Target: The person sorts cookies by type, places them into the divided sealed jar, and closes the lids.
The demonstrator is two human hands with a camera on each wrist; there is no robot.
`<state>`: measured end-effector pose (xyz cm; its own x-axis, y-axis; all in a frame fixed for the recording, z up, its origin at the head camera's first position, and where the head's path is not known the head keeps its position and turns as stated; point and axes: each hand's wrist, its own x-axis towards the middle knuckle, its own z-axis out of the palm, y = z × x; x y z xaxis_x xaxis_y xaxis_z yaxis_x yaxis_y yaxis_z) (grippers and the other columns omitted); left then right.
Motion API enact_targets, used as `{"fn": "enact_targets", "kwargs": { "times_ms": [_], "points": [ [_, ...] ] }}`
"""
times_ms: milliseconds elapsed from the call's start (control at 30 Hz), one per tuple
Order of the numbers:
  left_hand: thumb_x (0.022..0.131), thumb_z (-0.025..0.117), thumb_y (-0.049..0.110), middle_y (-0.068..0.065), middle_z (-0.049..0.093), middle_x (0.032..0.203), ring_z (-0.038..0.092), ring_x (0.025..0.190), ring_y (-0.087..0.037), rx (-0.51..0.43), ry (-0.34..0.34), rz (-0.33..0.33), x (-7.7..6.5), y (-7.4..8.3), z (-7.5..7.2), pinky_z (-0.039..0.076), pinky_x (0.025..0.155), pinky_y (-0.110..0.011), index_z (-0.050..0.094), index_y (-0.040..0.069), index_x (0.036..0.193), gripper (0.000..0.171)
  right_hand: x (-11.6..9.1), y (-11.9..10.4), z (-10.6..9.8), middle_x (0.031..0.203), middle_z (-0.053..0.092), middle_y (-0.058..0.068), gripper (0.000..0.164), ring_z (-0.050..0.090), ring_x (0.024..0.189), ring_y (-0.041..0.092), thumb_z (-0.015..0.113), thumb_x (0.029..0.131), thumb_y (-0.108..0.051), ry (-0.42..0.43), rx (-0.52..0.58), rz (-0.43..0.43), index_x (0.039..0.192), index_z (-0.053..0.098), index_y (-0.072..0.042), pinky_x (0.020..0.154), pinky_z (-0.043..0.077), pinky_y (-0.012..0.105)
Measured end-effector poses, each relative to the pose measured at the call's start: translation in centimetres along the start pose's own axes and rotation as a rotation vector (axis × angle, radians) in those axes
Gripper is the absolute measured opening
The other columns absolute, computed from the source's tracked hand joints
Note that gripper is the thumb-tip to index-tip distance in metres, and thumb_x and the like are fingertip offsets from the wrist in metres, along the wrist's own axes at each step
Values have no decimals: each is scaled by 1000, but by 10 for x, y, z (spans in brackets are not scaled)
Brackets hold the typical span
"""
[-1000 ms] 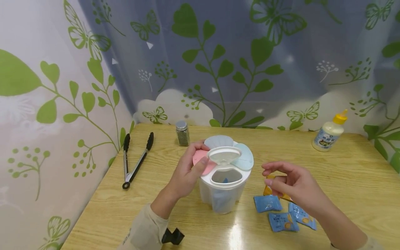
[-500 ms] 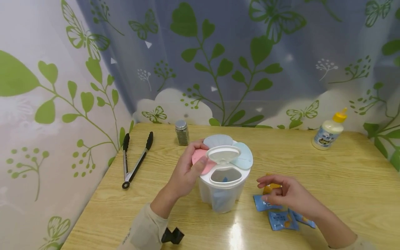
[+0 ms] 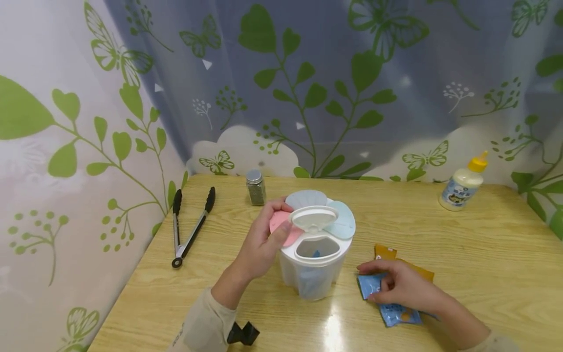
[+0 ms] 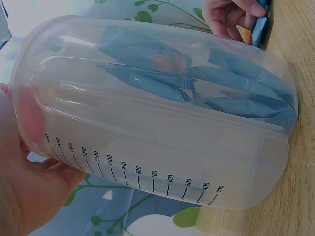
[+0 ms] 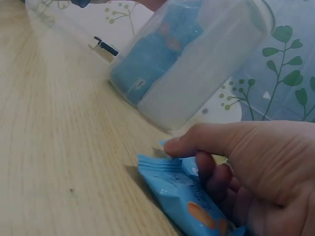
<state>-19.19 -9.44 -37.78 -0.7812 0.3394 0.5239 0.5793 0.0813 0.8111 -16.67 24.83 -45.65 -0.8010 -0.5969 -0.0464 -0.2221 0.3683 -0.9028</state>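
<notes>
A translucent storage canister point(image 3: 318, 281) with a white top and pastel flip lids stands mid-table in the head view. Its near lid point(image 3: 315, 217) is raised, and several blue packets point(image 4: 152, 69) lie inside that compartment. My left hand point(image 3: 261, 244) grips the canister's left side, thumb on the pink lid point(image 3: 286, 230). To the right, my right hand point(image 3: 402, 288) is low over a small blue snack packet point(image 3: 368, 285); thumb and index finger stand apart on either side of it, and it lies on the table. Another blue packet point(image 5: 189, 201) lies nearer me, below the hand.
Orange packets point(image 3: 384, 252) lie just beyond the right hand. Black-tipped tongs point(image 3: 189, 239) rest spread at left. A glass spice jar point(image 3: 256, 188) stands at the back, and a yellow-capped bottle point(image 3: 462, 188) at the back right. A black object point(image 3: 244, 333) sits near the left sleeve.
My right hand has moved left and down from above the orange packets to the nearest blue packet, thumb and index finger spreading around it. The left hand and canister have stayed in place.
</notes>
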Motion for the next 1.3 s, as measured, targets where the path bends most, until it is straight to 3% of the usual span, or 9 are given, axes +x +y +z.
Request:
{"fn": "enact_targets", "kwargs": {
  "times_ms": [367,567,667,800,1100,1300],
  "points": [
    [101,48,19,-14,52,140,55,125,-24,24,4,5,-1,1,-3,50,102,-29,48,4,122,26,6,-2,2,122,63,20,56,49,52,0,81,83,-25,39,-82,82,132,61,-7,47,46,23],
    [101,48,18,-15,56,132,58,118,-23,12,15,13,-1,0,-4,52,96,-28,49,4,122,25,8,-7,-3,123,62,25,38,44,48,1,69,94,-22,53,-10,88,126,62,-1,43,43,21],
    [102,48,20,-15,56,132,57,122,-24,14,17,15,-1,0,-4,52,98,-29,49,3,122,26,8,-10,-7,89,68,12,34,42,47,1,63,98,-22,64,42,104,121,62,3,41,39,19],
    [102,48,23,-14,52,141,52,130,-25,18,7,5,-1,0,-3,49,104,-31,48,4,123,28,5,-13,-10,58,47,-5,38,41,48,2,60,100,-24,63,124,140,121,57,7,42,36,21],
    [101,50,18,-14,56,127,58,118,-23,-21,3,8,1,-2,-1,52,97,-28,49,4,122,26,-1,-20,-11,60,51,-5,31,41,49,4,57,102,-24,74,209,131,117,59,3,40,33,28],
    [100,50,14,-14,57,125,57,117,-22,-22,4,14,1,-2,0,52,97,-27,49,3,121,24,-4,-35,-14,65,53,-5,21,39,50,13,53,103,-13,52,252,11,113,57,4,42,31,39]
  ]
}}
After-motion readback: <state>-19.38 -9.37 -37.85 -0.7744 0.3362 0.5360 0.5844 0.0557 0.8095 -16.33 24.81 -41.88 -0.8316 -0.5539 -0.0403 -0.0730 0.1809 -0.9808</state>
